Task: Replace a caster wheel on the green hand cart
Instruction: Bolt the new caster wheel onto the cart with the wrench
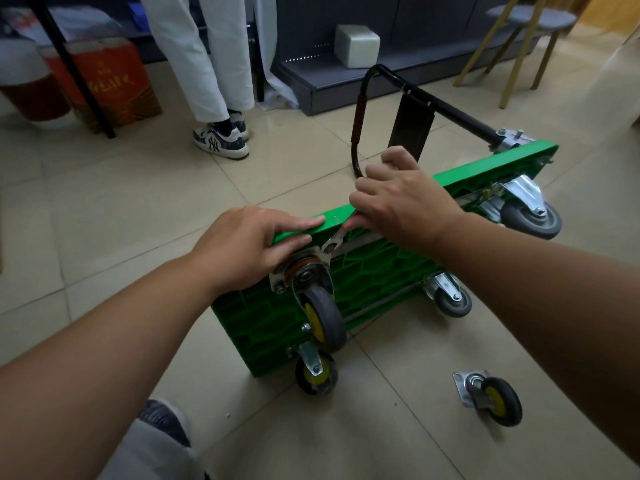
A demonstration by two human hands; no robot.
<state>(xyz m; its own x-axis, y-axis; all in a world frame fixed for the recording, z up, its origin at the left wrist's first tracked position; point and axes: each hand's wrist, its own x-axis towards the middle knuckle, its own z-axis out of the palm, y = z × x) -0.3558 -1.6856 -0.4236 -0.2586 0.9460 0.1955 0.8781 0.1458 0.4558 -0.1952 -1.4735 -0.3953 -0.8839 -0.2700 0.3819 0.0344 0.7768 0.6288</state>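
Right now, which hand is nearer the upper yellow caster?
Left: the left hand rests on the cart edge beside the caster; the right hand grips a wrench farther along.

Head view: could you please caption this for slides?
Left hand steadies the tipped green cart while the right hand holds a wrench at a caster plate.

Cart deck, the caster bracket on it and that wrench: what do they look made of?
Cart deck: moulded plastic, it seems; glossy green, with honeycomb ribs underneath.
Caster bracket: bright plated metal, probably steel; shiny, with a rust-coloured ring at the swivel.
Wrench, held by the right hand: bare silvery metal, likely steel; finish too small to tell.
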